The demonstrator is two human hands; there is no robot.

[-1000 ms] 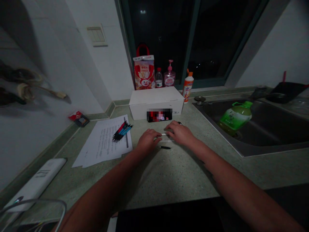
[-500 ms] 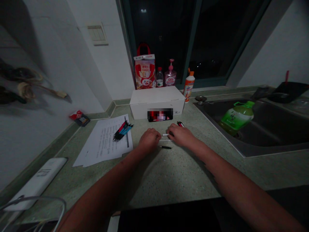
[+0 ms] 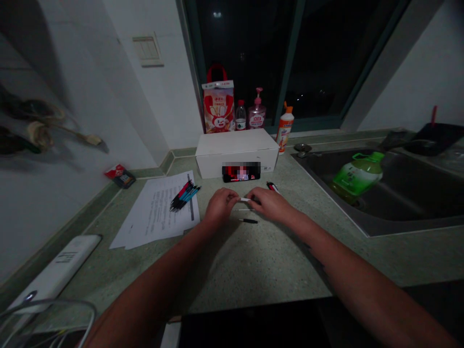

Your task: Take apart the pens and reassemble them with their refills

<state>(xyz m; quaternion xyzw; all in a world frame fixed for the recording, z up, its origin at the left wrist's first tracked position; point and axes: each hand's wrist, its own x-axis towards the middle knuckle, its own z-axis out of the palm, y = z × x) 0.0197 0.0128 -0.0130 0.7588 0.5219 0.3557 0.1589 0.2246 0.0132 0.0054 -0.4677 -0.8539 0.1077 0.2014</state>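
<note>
Between my two hands, above the counter, is a small white tube-like piece (image 3: 244, 199). My left hand (image 3: 222, 204) pinches around its left end, and my right hand (image 3: 267, 202) has its fingers closed on the right end. A thin pale rod (image 3: 243, 210) lies just below, partly under my right hand. Nearer to me on the counter is a black pen part (image 3: 248, 221). Beyond my right hand lies a dark, red and white pen part (image 3: 272, 186), partly hidden.
Several red, black and blue pens (image 3: 184, 195) lie on printed sheets (image 3: 152, 212) at the left. A phone (image 3: 241, 173) leans on a white box (image 3: 235, 147). The sink (image 3: 406, 193) at the right holds a green bottle (image 3: 357, 175). A white power bank-like device (image 3: 61, 268) lies left.
My left hand has shifted slightly left and its fingertips now meet the white piece's left end. The right hand has moved little, and the white piece is tilted slightly differently.
</note>
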